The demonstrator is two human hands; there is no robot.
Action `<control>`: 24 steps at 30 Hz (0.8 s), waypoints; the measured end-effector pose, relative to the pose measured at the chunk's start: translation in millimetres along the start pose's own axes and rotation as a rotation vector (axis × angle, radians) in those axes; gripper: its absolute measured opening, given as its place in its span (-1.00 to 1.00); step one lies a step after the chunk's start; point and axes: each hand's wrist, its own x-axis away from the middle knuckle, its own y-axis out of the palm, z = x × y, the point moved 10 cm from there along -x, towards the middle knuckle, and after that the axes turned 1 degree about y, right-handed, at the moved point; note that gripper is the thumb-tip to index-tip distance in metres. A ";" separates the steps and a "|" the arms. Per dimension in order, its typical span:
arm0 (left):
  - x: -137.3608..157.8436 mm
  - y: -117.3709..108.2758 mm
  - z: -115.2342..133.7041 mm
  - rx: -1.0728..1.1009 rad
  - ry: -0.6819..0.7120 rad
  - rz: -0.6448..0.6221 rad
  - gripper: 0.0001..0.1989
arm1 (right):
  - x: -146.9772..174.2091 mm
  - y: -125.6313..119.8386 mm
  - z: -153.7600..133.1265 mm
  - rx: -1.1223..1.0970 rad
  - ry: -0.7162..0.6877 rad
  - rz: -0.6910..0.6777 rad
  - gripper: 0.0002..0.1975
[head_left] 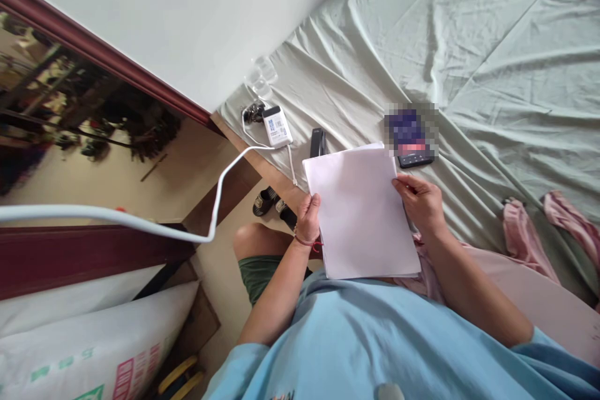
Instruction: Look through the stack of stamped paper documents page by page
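Between my two hands is a small stack of white paper sheets, held above my lap and tilted toward me. My left hand grips its left edge, thumb on top and fingers underneath. At the upper right corner, my right hand pinches the sheets between thumb and fingers. Just beyond the top edge lies a black stapler-like object, partly hidden by the paper. A phone with a blurred screen rests on the sheet near my right hand.
A white power bank with cables sits at the corner of the bed, near clear plastic cups. One white cable stretches across the left. Pink fabric lies at right. Shoes and white sacks are below left.
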 end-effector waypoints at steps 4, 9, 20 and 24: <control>0.5 -4.5 -0.9 0.004 0.013 0.047 -0.56 | 0.4 -1.6 -4.7 0.004 0.014 -0.002 -0.61; 1.3 -5.4 -2.5 0.045 0.026 0.069 -0.56 | 2.3 2.5 -7.2 0.006 0.041 -0.075 -0.55; 2.7 -0.4 2.6 0.054 0.023 0.042 -0.56 | 2.0 4.9 6.8 -0.124 0.088 -0.087 -0.60; 2.6 -5.6 -1.5 0.077 0.011 0.090 -0.57 | 2.6 4.8 6.4 -0.117 0.097 -0.091 -0.57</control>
